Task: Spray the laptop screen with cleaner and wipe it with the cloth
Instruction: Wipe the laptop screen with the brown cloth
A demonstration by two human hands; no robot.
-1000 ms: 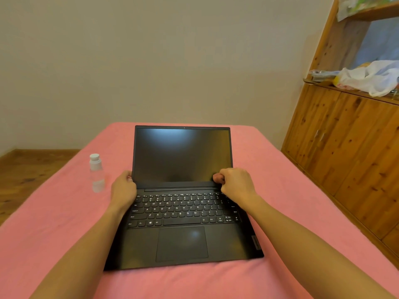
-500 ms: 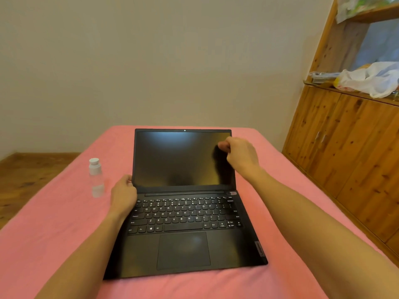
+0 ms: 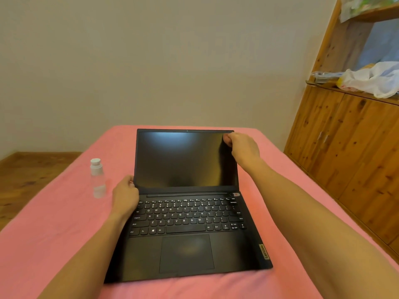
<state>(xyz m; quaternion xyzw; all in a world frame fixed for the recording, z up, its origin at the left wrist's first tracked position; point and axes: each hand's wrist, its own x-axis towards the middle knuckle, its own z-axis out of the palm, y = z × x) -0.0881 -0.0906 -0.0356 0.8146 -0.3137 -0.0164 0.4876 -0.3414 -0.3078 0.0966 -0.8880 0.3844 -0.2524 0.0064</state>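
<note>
An open black laptop [image 3: 185,214] lies on a pink cover [image 3: 54,234], its dark screen [image 3: 179,160] upright and facing me. My right hand [image 3: 244,147] is curled at the screen's top right corner. It pinches what looks like a dark cloth [image 3: 226,167], which hangs flat against the right side of the screen and is hard to tell from the glass. My left hand [image 3: 125,195] grips the laptop at the lower left corner of the screen, by the hinge. A small clear spray bottle [image 3: 97,178] with a white cap stands upright just left of my left hand.
A wooden cabinet [image 3: 356,158] runs along the right side of the pink cover, with a white plastic bag [image 3: 373,80] on its ledge. A plain wall stands behind the laptop. Wooden floor [image 3: 28,175] shows at the far left.
My right hand has slid up the right side of the screen, from the bottom right corner to the top right corner. My left hand has stayed at the lower left corner.
</note>
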